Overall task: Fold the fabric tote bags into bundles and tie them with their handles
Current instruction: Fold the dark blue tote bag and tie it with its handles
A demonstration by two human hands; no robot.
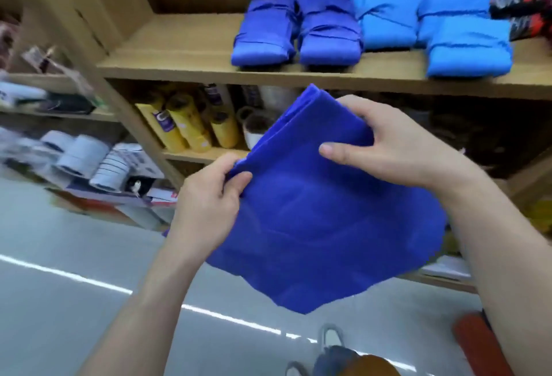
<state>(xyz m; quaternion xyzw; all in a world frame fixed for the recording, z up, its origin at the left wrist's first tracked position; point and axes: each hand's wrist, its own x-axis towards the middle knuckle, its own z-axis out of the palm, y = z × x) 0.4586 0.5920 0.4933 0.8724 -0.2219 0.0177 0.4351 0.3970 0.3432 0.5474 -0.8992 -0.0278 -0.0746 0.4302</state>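
While the dark blue tote bag [322, 211] hangs in mid-frame, its left edge is pinched by the left hand [209, 205], fingers curled. Its upper right fold is gripped by the right hand [385, 143]. Tied blue bundles [367, 26] are seen on the wooden shelf [179, 56], upper right.

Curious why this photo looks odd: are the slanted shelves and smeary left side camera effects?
Head view: the wide-angle lens likely slants the wooden shelf; motion blur smears the white rolls, while the left hand, right hand and dark blue bag look fairly sharp; glare streaks cross the glossy floor.
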